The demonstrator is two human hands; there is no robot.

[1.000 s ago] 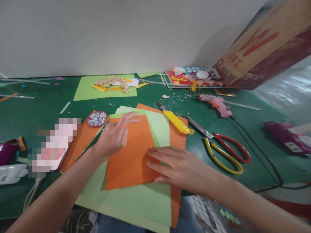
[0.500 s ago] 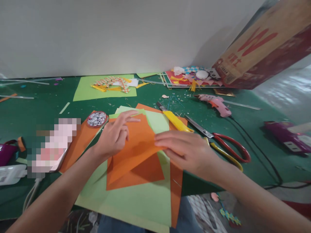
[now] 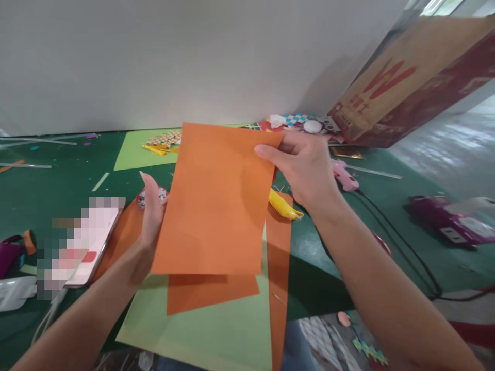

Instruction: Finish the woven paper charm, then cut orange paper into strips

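My right hand [image 3: 303, 167] pinches an orange sheet of paper [image 3: 214, 201] at its upper right corner, thumb in front, and holds it raised and facing me. Beside the sheet's left edge is my left hand [image 3: 150, 211], its thumb stretched up and apart from the paper; its other fingers are mostly hidden behind the sheet. Below lies a second orange sheet [image 3: 212, 296], partly covered from view, on top of pale green paper [image 3: 204, 330]. A yellow-handled cutter [image 3: 284, 206] rests on more orange paper [image 3: 278, 257] to the right, its blade hidden by the raised sheet.
A pink glue gun [image 3: 345, 175] and a purple power strip [image 3: 444, 219] lie at right, cord trailing. My right forearm mostly hides the scissors. At left are a phone [image 3: 96, 242] and a round case of googly eyes [image 3: 141, 198]. A paper bag [image 3: 402, 82] leans at the back.
My right hand has lifted the top orange sheet off the stack and brought it upright. My left hand has left the stack and turned thumb-up at the sheet's left side.
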